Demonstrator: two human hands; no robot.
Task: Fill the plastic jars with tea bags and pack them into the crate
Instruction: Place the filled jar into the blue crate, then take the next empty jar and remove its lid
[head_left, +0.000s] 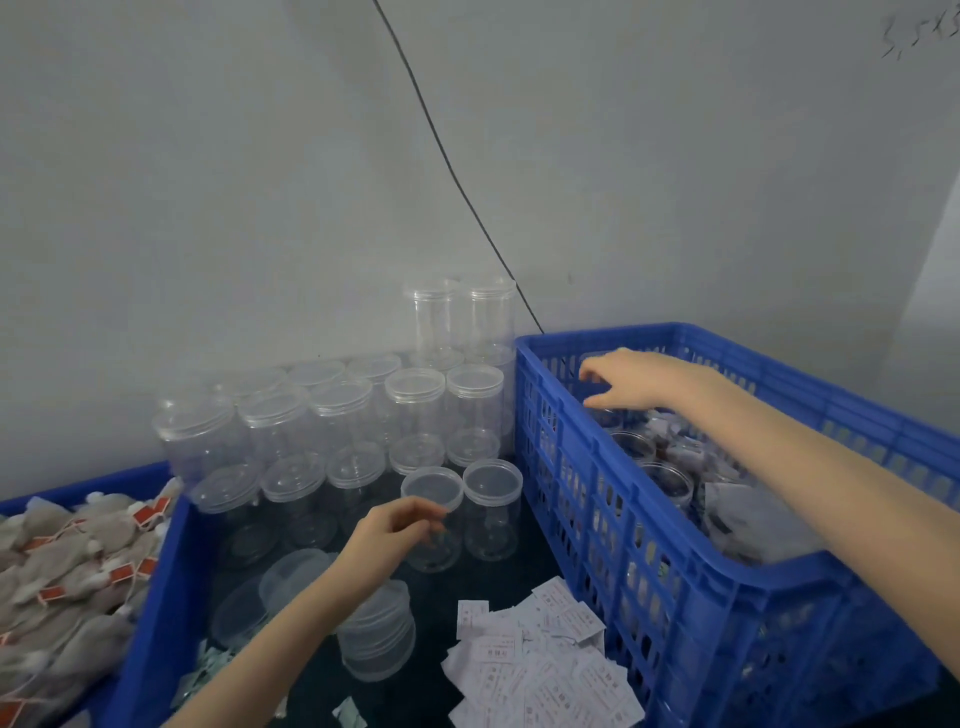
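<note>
Brightness: dim, flat indoor light; cool blue-grey cast over the whole frame.
Source: diffuse, from above; no lamp in view.
Shadows: soft, weak; the bench (467, 587) top read almost black between the jars.
Glare: faint pale sheen on the lids of the clear jars (415, 395); none harsh.
Wall: grey wall (208, 182) evenly lit, darkening slightly toward the left corner.
Blur: soft throughout; print on the paper slips (545, 670) unreadable; left hand (389, 535) slightly smeared.
Distortion: wide-angle bowing; blue crate (727, 597) rim curved, stretched at right edge.
Edges: tea bags (67, 571) at left mushy, low detail.
</note>
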